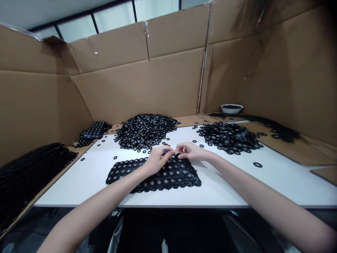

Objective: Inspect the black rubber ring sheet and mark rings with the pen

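Note:
A black mat of joined rings [158, 179] lies on the white tabletop [223, 196] near its front edge. My left hand [159, 159] is over the mat's back edge, its fingers closed, with a small blue item [165, 150] at the fingers. Close beside it on the right, my right hand [188, 151] pinches at the mat's back right corner. Its thumb and forefinger are pressed together; what lies between the fingertips is too small to make out. The two hands' fingertips nearly meet.
Behind the mat rises a large pile of black rings [146, 130]; a smaller pile [230, 137] sits to the right. Loose rings lie around. A white bowl [232, 108] and black strands [279, 128] are at the back right. Folded black mats [34, 168] fill the left. Cardboard walls [139, 88] enclose the table.

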Available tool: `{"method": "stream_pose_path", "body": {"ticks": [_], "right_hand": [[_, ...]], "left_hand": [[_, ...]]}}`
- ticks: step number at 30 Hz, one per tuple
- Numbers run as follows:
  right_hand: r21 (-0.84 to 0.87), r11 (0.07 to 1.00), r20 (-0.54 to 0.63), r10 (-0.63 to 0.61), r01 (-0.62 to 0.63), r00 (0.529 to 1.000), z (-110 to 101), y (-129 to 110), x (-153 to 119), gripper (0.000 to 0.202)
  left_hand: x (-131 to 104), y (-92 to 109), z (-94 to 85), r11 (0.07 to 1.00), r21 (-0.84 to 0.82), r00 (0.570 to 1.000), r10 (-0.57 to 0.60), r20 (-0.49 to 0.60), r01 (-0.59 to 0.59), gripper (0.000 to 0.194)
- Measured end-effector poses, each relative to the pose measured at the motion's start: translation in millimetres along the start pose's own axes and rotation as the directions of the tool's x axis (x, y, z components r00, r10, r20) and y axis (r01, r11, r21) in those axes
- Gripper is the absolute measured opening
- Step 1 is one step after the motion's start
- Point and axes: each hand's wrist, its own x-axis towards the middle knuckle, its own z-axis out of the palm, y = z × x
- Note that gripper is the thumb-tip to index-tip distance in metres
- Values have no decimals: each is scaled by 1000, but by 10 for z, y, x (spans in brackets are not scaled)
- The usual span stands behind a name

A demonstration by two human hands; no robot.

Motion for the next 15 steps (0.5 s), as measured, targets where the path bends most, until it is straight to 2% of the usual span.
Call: {"method": "stream_pose_path", "body": {"ticks": [6, 10, 15], "right_hand": [[46, 999, 19, 13, -14, 1000, 1, -10, 20, 7], [69, 998, 21, -2, 1, 1000, -12, -14, 19, 6], [128, 992, 39, -12, 7, 999, -53, -76, -32, 15]], "left_hand": [[15, -38, 20, 1000, -17, 999, 6, 40, -5, 28], [10, -64, 35, 997, -67, 997, -38, 72, 43, 31], [-1, -90, 37, 989, -138, 998, -53, 34, 57, 30]]}}
